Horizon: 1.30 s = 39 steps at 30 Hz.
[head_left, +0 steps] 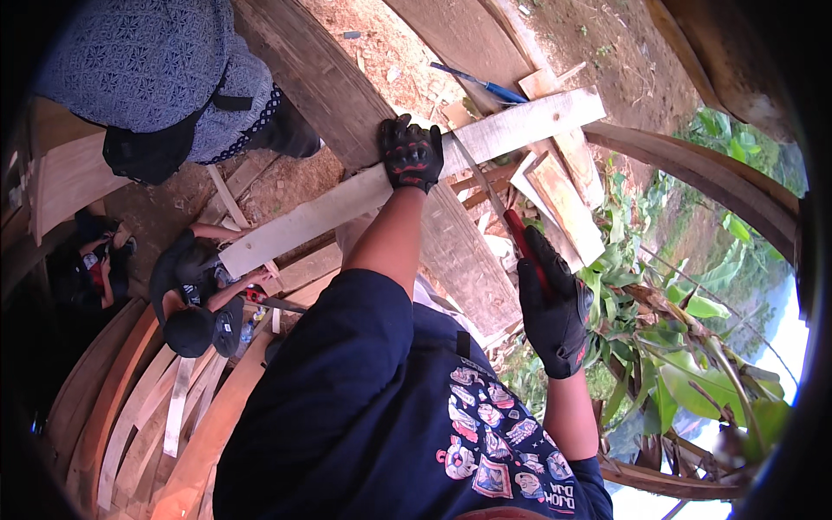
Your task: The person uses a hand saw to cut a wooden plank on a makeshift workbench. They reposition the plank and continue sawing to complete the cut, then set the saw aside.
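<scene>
One saw [514,227] held w/ R fingers [545,250], L fingers [403,132] over plank [529,124], grip unclear.

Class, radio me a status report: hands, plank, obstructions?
Left hand on pale plank. Right hand gripping red-handled saw against plank. Blue-handled tool beyond plank; nothing visibly blocking saw.

dirt ground [600,52], leafy plants [700,381] — bright sky [783,340]

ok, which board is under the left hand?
The long pale plank lying across the wide brown beam, left hand on top; the right-side pale boards are shorter.
</scene>
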Each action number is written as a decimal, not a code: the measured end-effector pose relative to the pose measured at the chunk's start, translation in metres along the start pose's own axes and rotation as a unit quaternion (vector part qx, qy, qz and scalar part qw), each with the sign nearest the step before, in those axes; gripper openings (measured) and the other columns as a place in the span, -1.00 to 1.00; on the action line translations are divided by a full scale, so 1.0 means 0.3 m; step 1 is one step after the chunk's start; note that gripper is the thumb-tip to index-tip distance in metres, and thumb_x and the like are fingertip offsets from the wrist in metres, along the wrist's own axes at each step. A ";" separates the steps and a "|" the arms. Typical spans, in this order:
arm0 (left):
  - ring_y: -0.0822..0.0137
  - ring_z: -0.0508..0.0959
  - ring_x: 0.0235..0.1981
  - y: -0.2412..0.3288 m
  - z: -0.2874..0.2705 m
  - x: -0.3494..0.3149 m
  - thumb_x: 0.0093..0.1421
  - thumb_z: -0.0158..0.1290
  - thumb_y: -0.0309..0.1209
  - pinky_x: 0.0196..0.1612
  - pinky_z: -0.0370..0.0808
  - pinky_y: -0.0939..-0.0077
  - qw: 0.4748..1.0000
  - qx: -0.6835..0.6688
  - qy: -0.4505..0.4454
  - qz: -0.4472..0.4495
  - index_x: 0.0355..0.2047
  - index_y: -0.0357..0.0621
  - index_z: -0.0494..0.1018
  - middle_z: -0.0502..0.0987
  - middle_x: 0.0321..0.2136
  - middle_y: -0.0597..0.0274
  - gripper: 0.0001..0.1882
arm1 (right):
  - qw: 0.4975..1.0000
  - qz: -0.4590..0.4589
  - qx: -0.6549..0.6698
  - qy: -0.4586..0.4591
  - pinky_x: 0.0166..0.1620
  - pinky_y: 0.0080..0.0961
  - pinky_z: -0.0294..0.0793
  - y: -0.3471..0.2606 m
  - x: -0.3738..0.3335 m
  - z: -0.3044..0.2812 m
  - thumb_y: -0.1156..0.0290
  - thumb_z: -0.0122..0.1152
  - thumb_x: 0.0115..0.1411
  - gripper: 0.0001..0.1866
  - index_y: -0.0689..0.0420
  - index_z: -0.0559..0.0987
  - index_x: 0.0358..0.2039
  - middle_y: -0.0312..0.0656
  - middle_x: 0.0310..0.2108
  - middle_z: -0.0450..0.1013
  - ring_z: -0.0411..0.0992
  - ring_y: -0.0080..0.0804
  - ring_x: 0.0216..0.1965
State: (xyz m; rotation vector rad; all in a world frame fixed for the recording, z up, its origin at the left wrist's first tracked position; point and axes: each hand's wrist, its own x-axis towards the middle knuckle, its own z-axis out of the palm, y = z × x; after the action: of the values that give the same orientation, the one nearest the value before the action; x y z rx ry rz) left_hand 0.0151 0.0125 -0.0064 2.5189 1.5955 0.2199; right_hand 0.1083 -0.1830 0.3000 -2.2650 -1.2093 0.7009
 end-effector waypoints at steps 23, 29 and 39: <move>0.11 0.51 0.15 -0.004 0.009 0.009 0.50 -0.08 -0.09 0.42 0.23 -0.06 0.999 -0.026 0.005 0.028 -0.37 -0.11 0.74 0.74 -0.21 0.15 -0.48 | 1.000 0.003 -0.010 0.007 -0.07 -0.20 0.68 -0.003 0.358 0.134 0.27 0.24 0.44 -0.66 0.01 0.71 0.17 0.00 -0.08 0.72 0.72 0.00 -0.14; 0.14 0.50 0.16 -0.001 0.006 0.039 0.51 -0.09 -0.08 0.46 0.18 -0.07 0.999 -0.039 -0.024 0.015 -0.40 -0.11 0.74 0.75 -0.22 0.17 -0.46 | 0.999 -0.025 -0.008 0.025 -0.08 -0.18 0.69 0.011 0.393 0.167 0.33 0.26 0.43 -0.67 0.07 0.70 0.15 0.04 -0.11 0.72 0.72 0.00 -0.15; 0.15 0.48 0.20 0.006 0.019 0.026 0.55 -0.18 -0.02 0.49 0.12 -0.04 0.999 -0.021 -0.033 0.021 -0.35 -0.14 0.76 0.75 -0.16 0.12 -0.38 | 1.000 -0.019 0.007 -0.004 -0.06 -0.22 0.70 -0.020 0.409 0.181 0.31 0.27 0.43 -0.64 0.09 0.70 0.18 0.07 -0.08 0.71 0.72 0.00 -0.14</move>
State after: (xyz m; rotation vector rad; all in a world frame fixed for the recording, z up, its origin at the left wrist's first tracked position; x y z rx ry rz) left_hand 0.0212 0.0184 -0.0112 2.5026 1.4996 0.1715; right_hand 0.1291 -0.0665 0.2365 -2.2238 -1.2451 0.7020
